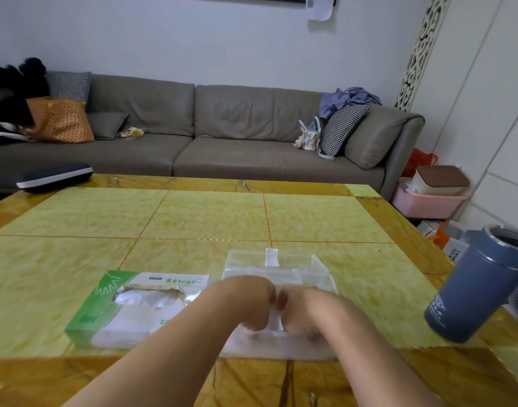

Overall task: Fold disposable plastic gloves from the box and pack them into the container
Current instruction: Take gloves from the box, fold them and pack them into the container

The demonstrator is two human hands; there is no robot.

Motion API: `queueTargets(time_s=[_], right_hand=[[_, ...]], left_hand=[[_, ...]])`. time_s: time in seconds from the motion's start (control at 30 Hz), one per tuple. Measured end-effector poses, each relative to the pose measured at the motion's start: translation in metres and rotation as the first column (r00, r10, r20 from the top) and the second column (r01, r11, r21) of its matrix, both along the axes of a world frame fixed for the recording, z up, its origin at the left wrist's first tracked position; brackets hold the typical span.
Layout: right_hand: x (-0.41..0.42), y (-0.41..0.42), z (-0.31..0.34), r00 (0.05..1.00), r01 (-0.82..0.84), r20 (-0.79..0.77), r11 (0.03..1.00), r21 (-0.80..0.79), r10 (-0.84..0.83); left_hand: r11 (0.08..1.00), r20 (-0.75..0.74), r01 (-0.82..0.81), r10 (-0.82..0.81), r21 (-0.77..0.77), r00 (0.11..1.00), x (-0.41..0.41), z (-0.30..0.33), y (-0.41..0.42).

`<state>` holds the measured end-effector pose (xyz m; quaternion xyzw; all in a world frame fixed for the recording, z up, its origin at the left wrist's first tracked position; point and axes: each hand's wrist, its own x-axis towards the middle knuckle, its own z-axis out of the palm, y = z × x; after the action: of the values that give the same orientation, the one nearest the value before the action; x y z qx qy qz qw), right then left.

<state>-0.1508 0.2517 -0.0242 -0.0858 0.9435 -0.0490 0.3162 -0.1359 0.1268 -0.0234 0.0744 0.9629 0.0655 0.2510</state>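
A green and white glove box [110, 312] lies on the table at the left, its top torn open with crumpled plastic gloves showing. A clear plastic container [307, 268] stands just behind my hands. A translucent glove [275, 345] lies flat on the table near the front edge. My left hand [246, 304] and my right hand [304, 309] meet knuckle to knuckle over the glove, fingers curled down and pinching its plastic between them. The fingertips are hidden under the hands.
A blue-grey tin can [481, 283] with an open top stands at the table's right edge. A dark glasses case [55, 176] lies at the far left corner. Beyond the yellow tiled table [210, 218] stretches a grey sofa [222, 133].
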Motion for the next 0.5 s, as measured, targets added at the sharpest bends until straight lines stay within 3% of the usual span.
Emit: queueTargets(time_s=[0.13, 0.2, 0.5], right_hand=[[0.0, -0.001, -0.001, 1.0, 0.013, 0.012, 1.0, -0.005, -0.013], [-0.001, 0.0, -0.003, 0.998, 0.057, 0.01, 0.998, -0.034, -0.057], [0.0, -0.002, -0.003, 0.997, 0.081, 0.003, 0.997, -0.02, -0.081]], left_hand=[[0.991, -0.207, -0.069, 0.092, 0.118, 0.974, 0.012, 0.001, -0.008], [0.992, -0.231, -0.05, 0.076, 0.119, 0.97, 0.015, 0.0, -0.007], [1.0, 0.026, -0.022, 0.022, -0.005, 0.999, 0.017, 0.007, 0.007]])
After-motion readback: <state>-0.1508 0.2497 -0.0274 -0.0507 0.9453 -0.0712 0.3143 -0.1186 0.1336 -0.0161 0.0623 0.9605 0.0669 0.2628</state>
